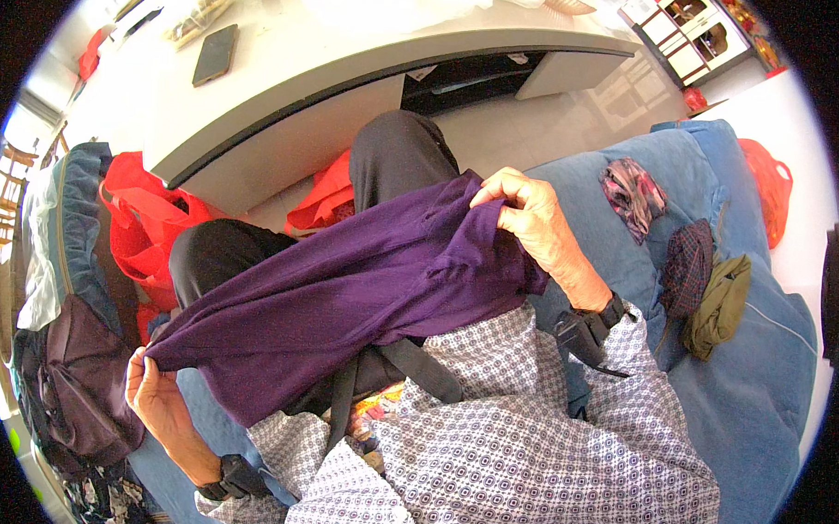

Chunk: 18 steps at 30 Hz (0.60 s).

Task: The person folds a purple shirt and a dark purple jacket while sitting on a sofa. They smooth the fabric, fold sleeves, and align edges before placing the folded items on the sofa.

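A dark purple knit garment (335, 294) is stretched across my lap, above my knees in black trousers. At its lower left end, my left hand (158, 395) pinches the edge between thumb and fingers. My right hand (532, 210) grips the upper right end, where the cloth bunches into folds. Between the hands the fabric lies fairly flat, with a few long creases. Each wrist wears a black strapped device. Which part of the garment each hand holds is hard to tell.
A white table (317, 23) bears a phone (215, 54). Red bags (151, 218) stand on the floor at left. Folded cloths, one patterned (632, 193), one plaid (688, 268) and one olive (717, 307), lie on the blue sofa (733, 398). Dark clothes (86, 389) are heaped at left.
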Each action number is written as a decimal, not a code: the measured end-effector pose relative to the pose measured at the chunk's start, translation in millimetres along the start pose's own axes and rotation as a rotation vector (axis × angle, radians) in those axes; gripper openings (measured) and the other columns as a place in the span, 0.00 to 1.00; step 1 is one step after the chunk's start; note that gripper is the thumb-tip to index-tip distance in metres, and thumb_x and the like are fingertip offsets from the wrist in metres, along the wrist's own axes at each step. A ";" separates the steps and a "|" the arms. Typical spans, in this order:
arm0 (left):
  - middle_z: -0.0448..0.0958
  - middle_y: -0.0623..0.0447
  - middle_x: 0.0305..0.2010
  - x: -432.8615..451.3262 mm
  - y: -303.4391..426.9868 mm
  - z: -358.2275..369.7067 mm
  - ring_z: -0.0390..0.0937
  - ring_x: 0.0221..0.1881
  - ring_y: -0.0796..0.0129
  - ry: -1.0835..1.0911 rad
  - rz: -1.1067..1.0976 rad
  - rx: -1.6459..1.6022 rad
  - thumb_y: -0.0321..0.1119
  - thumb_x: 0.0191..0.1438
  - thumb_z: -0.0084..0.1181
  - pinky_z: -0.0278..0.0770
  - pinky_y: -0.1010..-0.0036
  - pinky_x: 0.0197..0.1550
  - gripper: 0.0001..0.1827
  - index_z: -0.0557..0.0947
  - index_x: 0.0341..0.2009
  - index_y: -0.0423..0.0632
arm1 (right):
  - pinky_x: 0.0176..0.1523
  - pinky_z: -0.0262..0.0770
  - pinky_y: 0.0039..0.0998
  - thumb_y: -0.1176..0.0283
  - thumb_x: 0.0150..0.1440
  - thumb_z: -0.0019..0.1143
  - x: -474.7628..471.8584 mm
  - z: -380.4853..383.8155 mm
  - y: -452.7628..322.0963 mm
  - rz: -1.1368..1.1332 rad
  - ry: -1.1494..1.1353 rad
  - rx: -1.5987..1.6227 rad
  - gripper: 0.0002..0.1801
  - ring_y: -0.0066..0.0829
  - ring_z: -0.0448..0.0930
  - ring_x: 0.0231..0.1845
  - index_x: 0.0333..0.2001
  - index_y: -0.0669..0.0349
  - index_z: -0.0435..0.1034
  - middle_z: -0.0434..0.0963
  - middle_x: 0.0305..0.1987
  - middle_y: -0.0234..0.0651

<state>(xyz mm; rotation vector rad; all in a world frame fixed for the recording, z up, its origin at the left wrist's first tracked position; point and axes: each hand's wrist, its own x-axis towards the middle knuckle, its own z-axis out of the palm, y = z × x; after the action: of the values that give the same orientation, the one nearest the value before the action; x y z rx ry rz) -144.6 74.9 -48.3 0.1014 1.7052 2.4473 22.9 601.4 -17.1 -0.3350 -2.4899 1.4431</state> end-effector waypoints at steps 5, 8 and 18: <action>0.80 0.46 0.45 -0.1 0.5 -1.1 0.79 0.47 0.61 -0.003 -0.009 0.000 0.27 0.62 0.53 0.76 0.65 0.54 0.11 0.77 0.48 0.39 | 0.60 0.69 0.29 0.84 0.45 0.55 -2.4 1.3 -7.1 -0.072 0.122 -0.360 0.19 0.33 0.74 0.57 0.43 0.61 0.77 0.71 0.57 0.38; 0.80 0.46 0.45 -0.3 0.2 -1.9 0.79 0.47 0.60 0.002 -0.012 0.000 0.27 0.62 0.53 0.76 0.64 0.54 0.11 0.77 0.48 0.39 | 0.64 0.66 0.35 0.83 0.44 0.57 -8.3 -3.7 -25.3 -0.300 0.004 -0.394 0.22 0.37 0.71 0.61 0.46 0.59 0.76 0.69 0.60 0.37; 0.80 0.46 0.46 -0.4 1.2 -2.5 0.79 0.47 0.60 -0.044 -0.029 -0.019 0.27 0.62 0.52 0.76 0.63 0.55 0.11 0.77 0.49 0.38 | 0.54 0.72 0.38 0.78 0.44 0.63 -11.9 25.9 -23.9 -0.428 -0.019 -0.407 0.10 0.43 0.74 0.49 0.32 0.60 0.74 0.75 0.45 0.36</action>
<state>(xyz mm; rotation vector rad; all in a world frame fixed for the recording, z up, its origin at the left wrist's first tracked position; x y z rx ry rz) -144.7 72.1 -48.0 0.1267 1.6536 2.4213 24.0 565.0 -9.9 0.1414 -2.6436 0.7793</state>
